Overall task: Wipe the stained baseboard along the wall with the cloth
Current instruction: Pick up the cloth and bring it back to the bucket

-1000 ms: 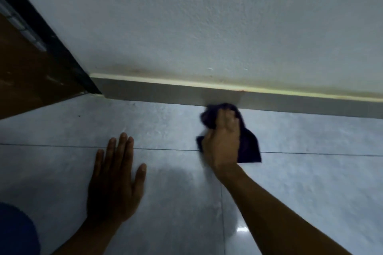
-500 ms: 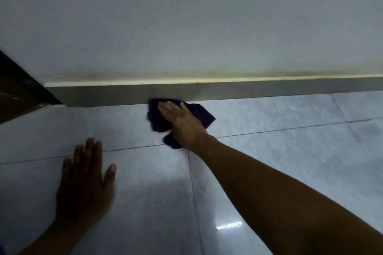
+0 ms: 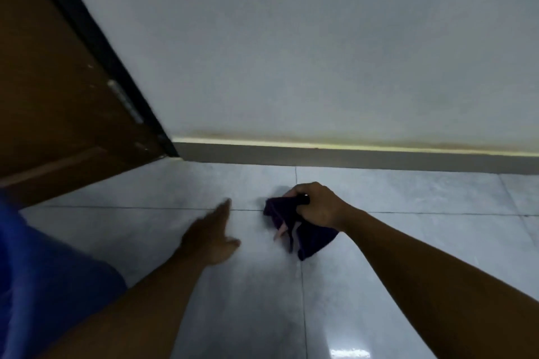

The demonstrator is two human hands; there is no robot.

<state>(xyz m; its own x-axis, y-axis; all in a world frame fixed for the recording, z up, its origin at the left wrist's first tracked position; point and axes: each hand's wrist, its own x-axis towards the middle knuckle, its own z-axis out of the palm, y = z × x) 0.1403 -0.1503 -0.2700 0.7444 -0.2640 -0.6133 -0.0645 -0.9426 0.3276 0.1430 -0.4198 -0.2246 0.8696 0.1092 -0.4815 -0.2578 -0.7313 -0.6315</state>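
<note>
The grey baseboard (image 3: 350, 158) runs along the foot of the white wall, with a yellowish top edge and brown stains just above it. My right hand (image 3: 319, 204) is closed on a bunched dark purple cloth (image 3: 297, 227), held over the floor tiles well in front of the baseboard and not touching it. My left hand (image 3: 214, 234) hovers blurred to the left of the cloth, fingers extended toward the wall, holding nothing.
A brown wooden door (image 3: 58, 96) with a black frame (image 3: 110, 61) stands at the left, meeting the baseboard's left end. Glossy grey floor tiles (image 3: 408, 242) cover the foreground. My blue-clad knee (image 3: 43, 285) is at the lower left.
My right hand has pulled the cloth back from the baseboard and bunched it. My left hand has lifted off the floor and moved right. The view has shifted, showing more of the door.
</note>
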